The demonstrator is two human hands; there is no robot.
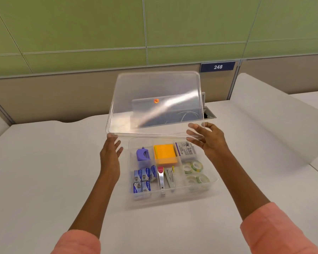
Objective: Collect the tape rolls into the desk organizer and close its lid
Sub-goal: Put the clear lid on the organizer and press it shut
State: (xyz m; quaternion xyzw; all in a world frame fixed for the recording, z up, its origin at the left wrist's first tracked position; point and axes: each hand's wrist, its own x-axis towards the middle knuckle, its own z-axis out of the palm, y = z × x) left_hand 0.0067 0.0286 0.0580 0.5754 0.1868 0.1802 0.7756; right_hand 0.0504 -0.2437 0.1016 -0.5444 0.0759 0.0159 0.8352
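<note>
A clear plastic desk organizer (212, 181) sits open on the white desk. Several green-and-clear tape rolls (195, 171) lie in its right front compartment. The clear lid (154, 85) is held above the organizer's far side, tilted up toward me. My left hand (111, 153) touches the lid's lower left corner with its fingertips, fingers spread. My right hand (208, 137) grips the lower right edge, thumb over the rim and fingers under it.
The organizer also holds a purple dispenser (143, 154), orange sticky notes (164, 154), blue staple boxes (142, 178), staple removers (165, 177) and a white box (184, 149). A cable opening (209, 114) lies behind the lid. A raised white ledge (264, 114) runs along the right.
</note>
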